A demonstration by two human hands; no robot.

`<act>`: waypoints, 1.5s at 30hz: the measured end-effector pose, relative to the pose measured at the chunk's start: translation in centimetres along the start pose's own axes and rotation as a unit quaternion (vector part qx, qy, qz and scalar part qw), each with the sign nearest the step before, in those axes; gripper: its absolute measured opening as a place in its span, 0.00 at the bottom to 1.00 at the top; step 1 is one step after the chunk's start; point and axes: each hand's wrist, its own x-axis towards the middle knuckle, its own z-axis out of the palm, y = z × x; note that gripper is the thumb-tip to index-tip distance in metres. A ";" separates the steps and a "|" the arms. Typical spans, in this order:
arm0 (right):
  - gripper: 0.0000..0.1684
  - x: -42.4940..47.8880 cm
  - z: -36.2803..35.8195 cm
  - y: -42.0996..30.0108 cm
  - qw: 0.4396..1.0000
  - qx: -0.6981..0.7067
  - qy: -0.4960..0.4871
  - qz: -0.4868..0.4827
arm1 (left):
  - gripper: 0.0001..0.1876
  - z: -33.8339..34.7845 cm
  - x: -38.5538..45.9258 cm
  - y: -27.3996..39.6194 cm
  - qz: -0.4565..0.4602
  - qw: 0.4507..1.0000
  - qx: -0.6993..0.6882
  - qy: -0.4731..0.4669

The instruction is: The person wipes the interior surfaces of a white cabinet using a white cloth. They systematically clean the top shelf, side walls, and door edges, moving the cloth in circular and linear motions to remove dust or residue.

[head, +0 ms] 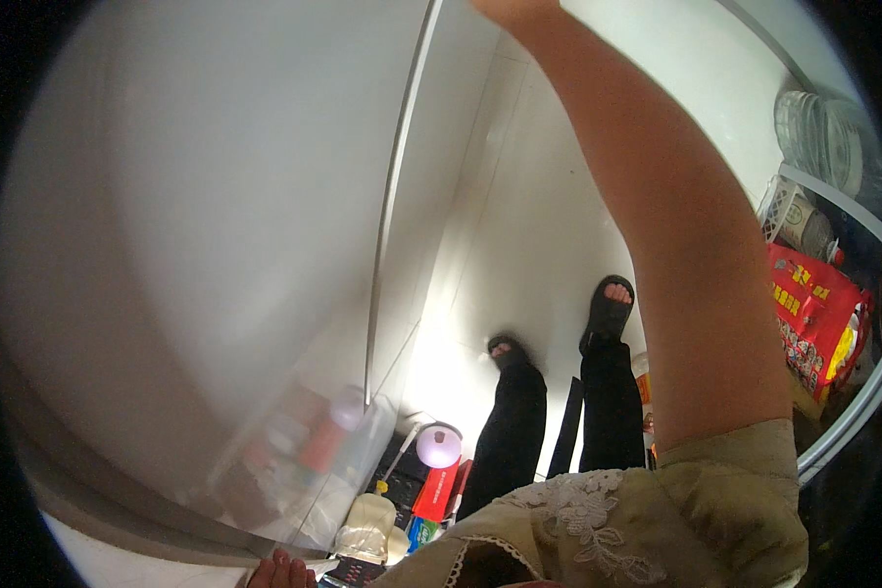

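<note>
My left hand (283, 569) shows only as a few fingertips at the bottom edge, close by the lower rim of a large glossy pale panel (250, 184). Whether these fingers grip the rim cannot be told. A crumpled piece of white plastic (322, 567) lies just right of them. My right forearm (676, 242) reaches up across the picture and leaves it at the top. The right hand is out of view, so what it touches is hidden. A thin metal strip (391, 191) runs along the panel's right side, below and left of the wrist.
Black sandals (608, 305) stand on the pale floor (551, 184). Low near my legs are a lilac round object (439, 446), a red box (435, 494) and a cream container (366, 525). At right, a shelf holds a red printed packet (816, 309), a bottle (808, 224) and bagged plastic ware (819, 136).
</note>
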 end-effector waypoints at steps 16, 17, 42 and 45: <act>0.11 -32.7 3.6 -20.5 0.835 0.293 -0.231 0.405 | 0.12 1.9 -0.2 1.9 -0.078 0.981 0.170 0.047; 0.11 -33.5 3.8 -21.5 0.831 0.301 -0.213 0.416 | 0.12 1.2 1.0 1.7 -0.082 0.978 0.183 0.051; 0.23 -26.7 1.4 -19.4 0.912 0.364 0.020 0.186 | 0.15 39.7 29.8 13.9 -0.113 0.845 -0.480 0.208; 0.22 -25.7 -0.5 -20.9 0.935 0.331 0.101 0.072 | 0.15 41.7 29.9 13.5 -0.121 0.824 -0.491 0.257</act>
